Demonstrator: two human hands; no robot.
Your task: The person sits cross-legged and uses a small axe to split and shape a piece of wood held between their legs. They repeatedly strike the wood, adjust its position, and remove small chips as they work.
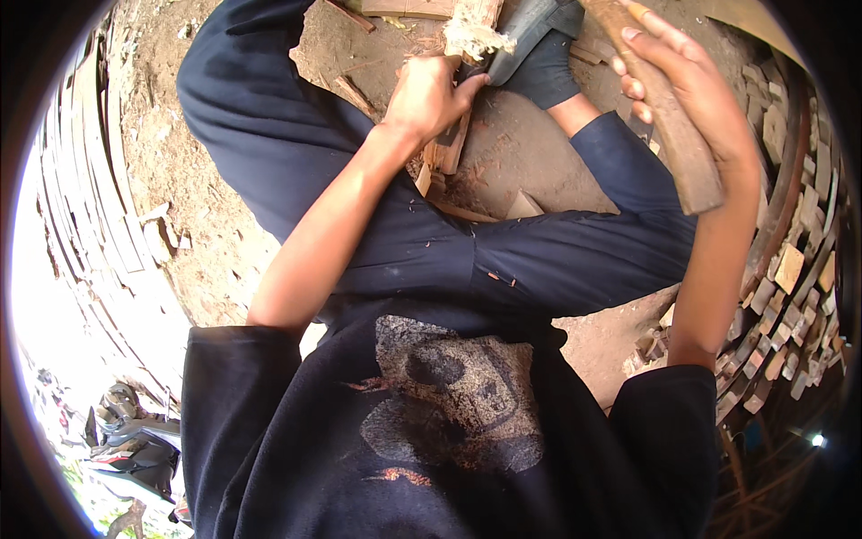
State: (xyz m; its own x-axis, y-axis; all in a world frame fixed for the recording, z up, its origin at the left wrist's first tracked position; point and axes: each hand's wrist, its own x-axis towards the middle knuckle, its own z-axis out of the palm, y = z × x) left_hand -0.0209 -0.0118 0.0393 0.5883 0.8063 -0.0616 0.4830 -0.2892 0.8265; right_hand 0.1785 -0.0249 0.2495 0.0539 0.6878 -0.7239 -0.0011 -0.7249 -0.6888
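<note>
My left hand (pixel 426 94) is closed round a dark tool (pixel 474 70) against a narrow wooden piece (pixel 447 154), with a pale tuft of shavings (pixel 476 38) just above the fingers. My right hand (pixel 669 81) grips a thick, worn wooden handle (pixel 682 153) that slants down toward my forearm; its upper end runs out of view. A grey object (pixel 530 31) lies beside the wooden piece, near my sock-covered foot (pixel 548 76); I cannot tell what it is.
I sit cross-legged on dusty ground (pixel 521 144) among wood scraps (pixel 525 207). Stacked timber ends (pixel 790 269) are at the right, long boards (pixel 99 180) at the left. Part of a parked motorbike (pixel 135 449) shows at the lower left. A board (pixel 404 7) lies at the top edge.
</note>
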